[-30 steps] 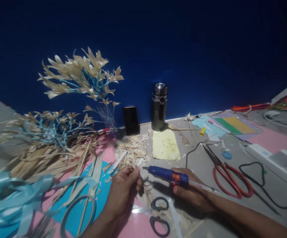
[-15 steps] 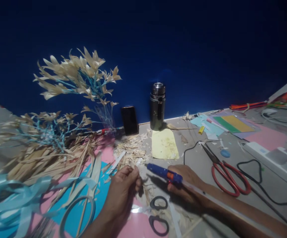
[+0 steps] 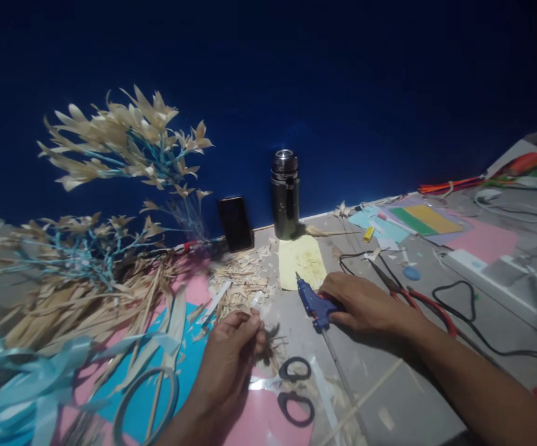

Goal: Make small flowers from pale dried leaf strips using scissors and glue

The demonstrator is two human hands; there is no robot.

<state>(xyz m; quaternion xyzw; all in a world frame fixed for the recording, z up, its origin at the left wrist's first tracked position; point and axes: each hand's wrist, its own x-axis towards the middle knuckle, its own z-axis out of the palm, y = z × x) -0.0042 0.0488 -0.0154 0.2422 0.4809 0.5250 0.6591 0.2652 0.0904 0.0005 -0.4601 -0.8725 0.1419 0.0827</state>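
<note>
My right hand is wrapped around the grip of a blue hot glue gun. The gun's nozzle is over the lower part of a stained yellow sheet of paper; whether it touches cannot be told. From the gun's back end a long clear glue stick runs toward me. My left hand is closed in a pinch over the scraps, with something small and pale at its fingertips that I cannot make out. Black-handled scissors lie just right of that hand.
Dried-husk flowers on blue stems stand at the left, beside a phone and a dark flask. Light blue ribbon and a tape roll lie front left. Red-handled scissors and a power strip are right.
My right hand has carried the glue gun away from my left fingertips, to the right and onto or over the yellow paper. The left hand keeps its pinch. The view has shifted slightly.
</note>
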